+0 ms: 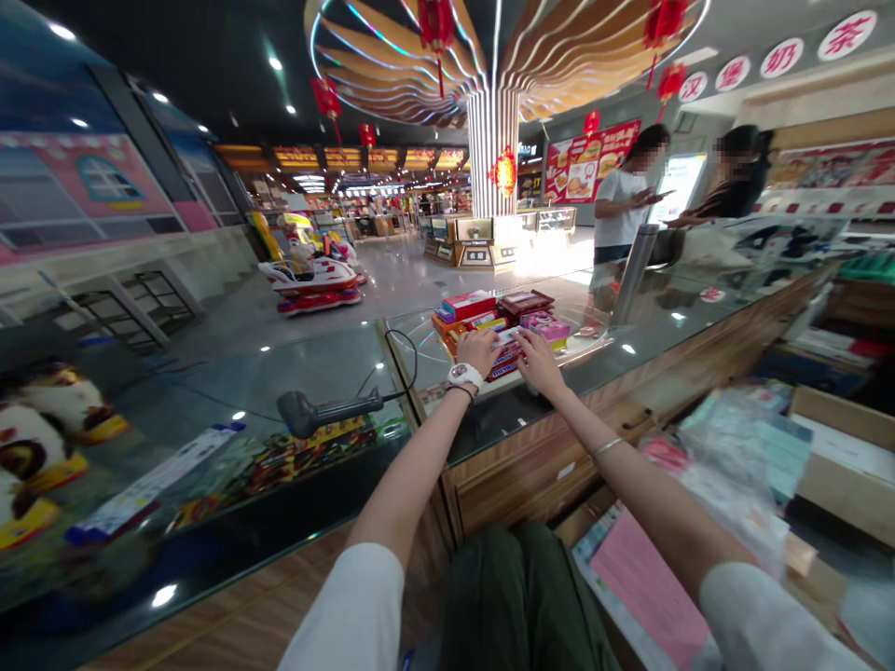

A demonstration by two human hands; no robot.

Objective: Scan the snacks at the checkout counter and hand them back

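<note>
Both my hands reach over a pile of packaged sweets on the glass counter. My left hand (478, 353), with a white watch at its wrist, has its fingers bent onto a small white packet (506, 336). From the other side my right hand (540, 362) pinches the same packet; its exact kind is too small to tell. Around them lie a red box (467, 305), dark brown-red packs (524, 303), a pink box (547, 326) and yellow-red rolls. Purple-red bars (504, 362) lie just below my fingers.
A handheld barcode scanner (328, 410) with a cable rests on the glass counter (308, 354) to the left. Snack packs show under the glass. Two people (625, 200) stand beyond the counter at right. An open cardboard box (849, 452) and plastic bags (734, 457) are at lower right.
</note>
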